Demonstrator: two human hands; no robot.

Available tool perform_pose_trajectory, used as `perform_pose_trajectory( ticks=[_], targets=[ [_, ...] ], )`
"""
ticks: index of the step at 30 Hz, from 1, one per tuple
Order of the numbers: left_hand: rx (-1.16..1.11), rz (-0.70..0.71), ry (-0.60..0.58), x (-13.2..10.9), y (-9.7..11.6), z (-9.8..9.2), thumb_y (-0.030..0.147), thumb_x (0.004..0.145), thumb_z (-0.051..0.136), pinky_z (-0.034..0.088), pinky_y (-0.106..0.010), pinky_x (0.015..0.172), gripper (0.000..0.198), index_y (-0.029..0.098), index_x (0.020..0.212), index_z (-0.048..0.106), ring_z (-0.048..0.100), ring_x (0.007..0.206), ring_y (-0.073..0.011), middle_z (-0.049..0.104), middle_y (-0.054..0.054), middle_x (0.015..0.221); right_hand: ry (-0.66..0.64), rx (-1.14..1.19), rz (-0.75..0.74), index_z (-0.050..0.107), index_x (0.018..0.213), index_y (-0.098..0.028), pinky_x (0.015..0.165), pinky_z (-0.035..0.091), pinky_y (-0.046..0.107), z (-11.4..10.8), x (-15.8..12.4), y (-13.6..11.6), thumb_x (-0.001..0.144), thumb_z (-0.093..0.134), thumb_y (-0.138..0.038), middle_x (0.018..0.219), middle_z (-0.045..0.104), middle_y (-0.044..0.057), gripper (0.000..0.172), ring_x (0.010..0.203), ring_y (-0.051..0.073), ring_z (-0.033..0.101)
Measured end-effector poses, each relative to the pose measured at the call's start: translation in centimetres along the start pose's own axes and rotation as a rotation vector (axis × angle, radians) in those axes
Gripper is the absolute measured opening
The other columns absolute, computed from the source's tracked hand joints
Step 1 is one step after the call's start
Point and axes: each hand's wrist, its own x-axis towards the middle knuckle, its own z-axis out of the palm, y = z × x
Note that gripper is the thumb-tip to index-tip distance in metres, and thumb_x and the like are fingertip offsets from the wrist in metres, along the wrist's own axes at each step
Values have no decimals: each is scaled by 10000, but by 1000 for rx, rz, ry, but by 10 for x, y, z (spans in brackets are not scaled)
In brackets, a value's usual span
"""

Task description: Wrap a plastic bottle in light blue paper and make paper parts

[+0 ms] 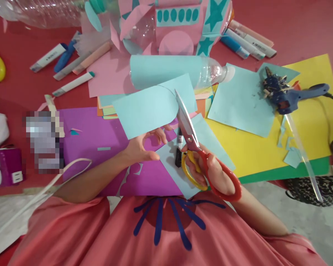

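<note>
My left hand (140, 147) is under the lower edge of a light blue paper piece (147, 111), its thumb stretched away from its half-curled fingers. Part of the hand is hidden behind the sheet, which overlaps the bottle beyond. My right hand (215, 171) grips scissors (190, 138) with one red and one yellow handle loop. Their blades lie nearly together at the paper's right part, beside a curved line. Just past the sheet lies a plastic bottle (166, 68) wrapped in light blue paper, white cap to the right. A black marker (178, 155) rests near the scissors.
A glue gun (285, 98) with a cord lies on the right over blue and yellow paper (316, 133). Purple paper (83, 147) spreads at left, near a blurred object (43, 138). Several markers (72, 83) and a pink decorated bottle (177, 29) are at the back.
</note>
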Motion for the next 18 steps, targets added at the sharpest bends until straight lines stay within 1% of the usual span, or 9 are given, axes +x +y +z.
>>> perform_pose_trajectory(
  ticks=[1,3,5,7,8,10,12,15,18],
  targets=[
    [19,-22,15,0,0,1,836,509,680,476,-319,605,655,227,747,640,548,619,-156,653,-74,850,-20,-13,6,480,1120,-224,306,252,192,0,0,0,819,403,-795,607,372,-93,651,346,32,241],
    [38,-59,81,0,-2,1,876,577,575,466,-322,587,663,230,712,643,517,579,-155,639,-53,746,-53,-33,16,475,1144,-213,316,264,197,1,-1,0,833,410,-778,575,362,-102,647,345,37,235],
    [18,-97,205,0,-5,2,866,657,488,440,-317,541,654,227,679,627,488,524,-150,590,-25,624,-67,-42,21,471,1157,-202,327,281,203,1,-1,0,841,410,-769,557,362,-105,651,350,44,242],
    [-43,-150,352,1,-4,2,766,731,506,406,-299,498,557,224,637,592,470,478,-136,554,-2,565,-79,-39,20,468,1158,-199,332,288,205,0,-1,0,847,406,-764,539,363,-110,648,348,50,248],
    [-67,-175,400,2,-3,3,689,760,537,391,-289,486,493,221,611,574,464,464,-126,550,6,554,-82,-38,24,468,1153,-200,333,286,205,0,-1,0,847,403,-766,529,363,-113,647,345,52,249],
    [-61,-209,410,2,-1,4,548,801,567,378,-275,487,406,215,570,557,457,446,-110,551,15,535,-82,-31,23,470,1137,-201,332,282,206,-1,-1,1,837,397,-780,521,368,-115,656,338,51,245],
    [15,-227,371,2,1,5,492,837,535,384,-277,507,403,213,548,565,462,447,-112,548,12,509,-72,-27,14,476,1123,-200,333,274,208,-1,-2,2,830,385,-792,526,371,-113,667,339,50,240],
    [117,-248,357,-1,0,6,527,866,469,408,-292,536,446,220,572,603,484,464,-136,548,1,490,-93,-20,0,472,1140,-206,340,270,209,-1,-3,4,844,352,-791,546,372,-107,667,349,50,244],
    [159,-265,340,-4,-1,8,565,870,443,446,-295,574,465,227,611,629,515,489,-147,580,-2,519,-132,-26,-11,451,1167,-216,355,273,214,-3,-4,3,861,303,-787,567,375,-101,664,356,51,247]
  ],
)
